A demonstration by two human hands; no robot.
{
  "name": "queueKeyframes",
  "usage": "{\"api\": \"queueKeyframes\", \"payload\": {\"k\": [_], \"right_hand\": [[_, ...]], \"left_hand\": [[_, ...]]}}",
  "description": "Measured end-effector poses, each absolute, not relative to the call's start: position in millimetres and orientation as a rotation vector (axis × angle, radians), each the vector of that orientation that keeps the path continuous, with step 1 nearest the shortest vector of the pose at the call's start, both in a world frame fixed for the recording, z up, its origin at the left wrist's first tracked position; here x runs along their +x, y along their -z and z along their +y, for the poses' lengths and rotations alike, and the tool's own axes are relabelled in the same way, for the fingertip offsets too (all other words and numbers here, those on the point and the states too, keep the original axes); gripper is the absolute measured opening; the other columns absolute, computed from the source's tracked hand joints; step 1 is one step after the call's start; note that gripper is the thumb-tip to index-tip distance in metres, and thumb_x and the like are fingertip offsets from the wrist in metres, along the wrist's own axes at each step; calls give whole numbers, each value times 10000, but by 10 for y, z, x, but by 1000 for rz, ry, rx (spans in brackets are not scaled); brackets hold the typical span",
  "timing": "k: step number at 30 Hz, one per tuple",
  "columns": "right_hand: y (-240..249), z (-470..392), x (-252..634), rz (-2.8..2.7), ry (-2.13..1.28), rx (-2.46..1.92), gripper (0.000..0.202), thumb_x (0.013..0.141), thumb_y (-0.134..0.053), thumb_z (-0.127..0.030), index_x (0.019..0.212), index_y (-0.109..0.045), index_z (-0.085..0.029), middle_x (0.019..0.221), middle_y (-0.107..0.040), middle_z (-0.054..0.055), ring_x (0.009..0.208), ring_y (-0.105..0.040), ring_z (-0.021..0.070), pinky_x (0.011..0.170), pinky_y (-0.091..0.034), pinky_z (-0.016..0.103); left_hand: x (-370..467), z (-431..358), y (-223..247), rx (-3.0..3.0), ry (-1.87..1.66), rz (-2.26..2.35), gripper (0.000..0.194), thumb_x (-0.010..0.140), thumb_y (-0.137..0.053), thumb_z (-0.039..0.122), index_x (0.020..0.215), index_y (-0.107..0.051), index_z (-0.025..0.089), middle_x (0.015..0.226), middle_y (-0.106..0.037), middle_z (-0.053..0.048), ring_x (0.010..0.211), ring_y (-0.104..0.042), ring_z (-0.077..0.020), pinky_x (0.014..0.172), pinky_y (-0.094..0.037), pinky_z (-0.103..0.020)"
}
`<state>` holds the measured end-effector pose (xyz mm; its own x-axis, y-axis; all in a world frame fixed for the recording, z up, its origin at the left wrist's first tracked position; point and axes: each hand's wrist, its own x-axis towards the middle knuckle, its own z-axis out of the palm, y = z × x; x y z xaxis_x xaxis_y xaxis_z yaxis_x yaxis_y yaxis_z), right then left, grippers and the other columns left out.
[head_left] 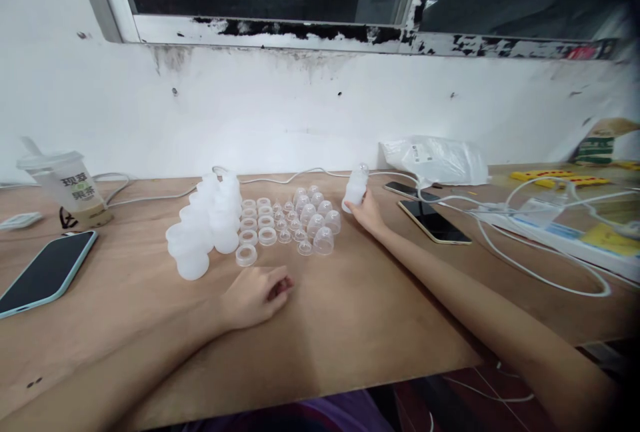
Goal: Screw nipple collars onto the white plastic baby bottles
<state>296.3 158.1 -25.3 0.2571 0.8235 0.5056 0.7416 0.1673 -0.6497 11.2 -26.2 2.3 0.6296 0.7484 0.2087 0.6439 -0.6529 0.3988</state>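
Near the wall, right of centre, my right hand (367, 212) has its fingers around a small translucent white baby bottle (356, 191) with a clear domed cap, standing upright. My left hand (259, 295) rests on the table in a loose fist, with nothing visible in it. Just beyond it lie two columns of white screw rings (246, 255). To their left stand rows of frosted bottle bodies (193, 260). Right of the rings are small clear nipples (285, 237), followed by clear domed caps (323, 241) in two columns.
A drink cup with a straw (70, 189) and a phone (45, 272) are at the left. On the right lie another phone (434, 222), a white plastic bag (440, 160), loose white cables (545, 272) and a power strip. A wall with a window closes off the back.
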Motion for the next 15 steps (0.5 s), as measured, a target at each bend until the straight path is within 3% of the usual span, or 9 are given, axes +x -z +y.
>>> {"api": "queueKeyframes", "payload": {"k": [15], "right_hand": [[257, 1770, 2975, -1564, -187, -1676, 447, 645, -582, -286, 1032, -464, -98, 1075, -536, 181, 991, -508, 285, 819, -399, 366]], "left_hand": [[104, -253, 7, 2752, -464, 1015, 93, 779, -379, 195, 765, -470, 186, 746, -534, 5, 646, -486, -113, 545, -341, -229]]}}
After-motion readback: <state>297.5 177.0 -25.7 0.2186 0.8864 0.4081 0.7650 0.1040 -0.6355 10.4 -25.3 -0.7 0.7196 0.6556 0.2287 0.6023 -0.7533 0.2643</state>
